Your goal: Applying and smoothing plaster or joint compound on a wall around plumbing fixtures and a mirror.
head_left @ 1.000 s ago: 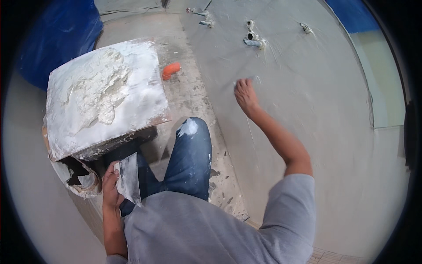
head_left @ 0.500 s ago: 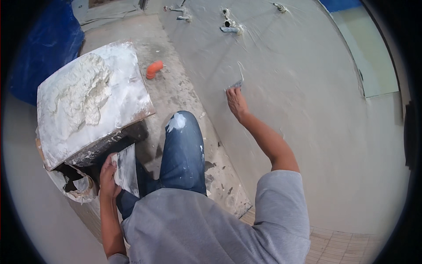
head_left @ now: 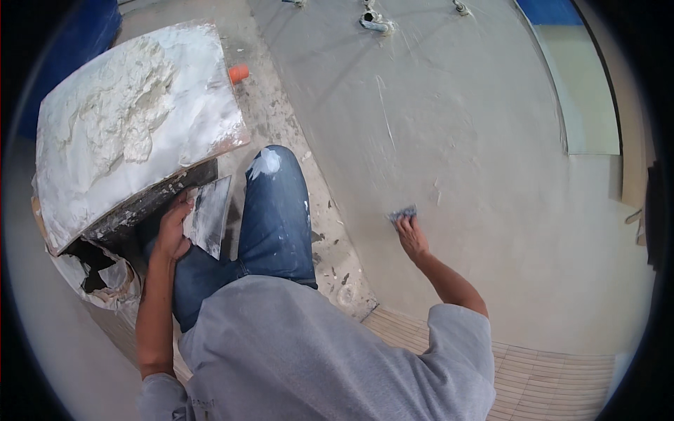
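Observation:
My right hand (head_left: pixel 413 237) grips a small putty knife (head_left: pixel 402 212), its blade laid against the smooth grey plastered wall (head_left: pixel 484 231). Thin raised streaks of plaster run above the blade. Close to my lap, my left hand (head_left: pixel 173 228) is closed around a wide rectangular trowel (head_left: pixel 209 217) smeared with white and grey plaster. Beyond that hand, a white-coated board (head_left: pixel 203 105) carries a thick heap of off-white plaster (head_left: pixel 130 105). White plaster is also smeared on the knee of my jeans (head_left: pixel 277 203).
An orange pipe elbow (head_left: pixel 239 73) lies on the stained concrete floor (head_left: pixel 281 105) behind the board. Pipe stubs (head_left: pixel 377 24) stick out of the wall at the top. Under the board sits a torn, plaster-crusted container (head_left: pixel 105 274). Blue sheeting (head_left: pixel 77 56) hangs at upper left.
My right hand has drawn the putty knife down and slightly right along the wall. The left hand with the trowel has risen a little. My view has shifted, so the board sits higher.

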Demonstrator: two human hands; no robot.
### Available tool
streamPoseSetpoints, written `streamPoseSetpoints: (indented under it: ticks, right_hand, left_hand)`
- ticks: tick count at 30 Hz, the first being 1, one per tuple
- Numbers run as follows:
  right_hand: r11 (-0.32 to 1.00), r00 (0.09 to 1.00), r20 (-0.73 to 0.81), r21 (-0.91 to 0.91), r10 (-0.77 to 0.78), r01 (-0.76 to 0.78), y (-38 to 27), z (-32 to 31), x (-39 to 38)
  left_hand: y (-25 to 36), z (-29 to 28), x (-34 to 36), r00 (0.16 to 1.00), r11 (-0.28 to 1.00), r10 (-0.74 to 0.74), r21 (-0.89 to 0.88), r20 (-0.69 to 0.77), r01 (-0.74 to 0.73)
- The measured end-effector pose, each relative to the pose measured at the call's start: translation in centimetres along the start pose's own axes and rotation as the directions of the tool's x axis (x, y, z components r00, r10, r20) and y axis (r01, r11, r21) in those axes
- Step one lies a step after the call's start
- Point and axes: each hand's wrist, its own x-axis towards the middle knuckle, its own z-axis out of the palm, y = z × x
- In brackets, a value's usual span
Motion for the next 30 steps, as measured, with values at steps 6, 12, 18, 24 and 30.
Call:
streamPoseSetpoints:
  ticks: [6,12,18,24,30]
  right_hand:
    - [0.986,0.97,0.233,0.166,-0.066,0.028,2.1,-7.8,-2.2]
    - [0.936,0.948,-0.194,0.3,0.25,-0.186,13.1,-14.4,10.6]
    - [0.938,0.833,-0.431,0.129,0.346,-0.323,21.6,-17.7,27.9]
    - [0.901,0.856,-0.306,0.019,0.418,-0.433,21.2,-15.1,35.5]
    - [0.977,0.947,-0.252,-0.024,0.197,-0.21,13.5,-11.1,30.9]
  left_hand:
    - [-0.4,-3.1,0.5,0.989,0.976,-0.13,-0.166,0.068,0.139]
    - [-0.1,-2.8,0.7,0.987,0.974,-0.157,-0.159,0.021,0.159]
    - [0.5,-0.9,-0.5,0.978,0.972,-0.205,0.122,0.04,0.199]
    - [-0.2,-0.6,0.1,0.979,0.976,-0.202,0.09,0.014,0.2]
    - [-0.2,-1.4,-0.3,0.979,0.979,-0.198,0.062,0.04,0.195]
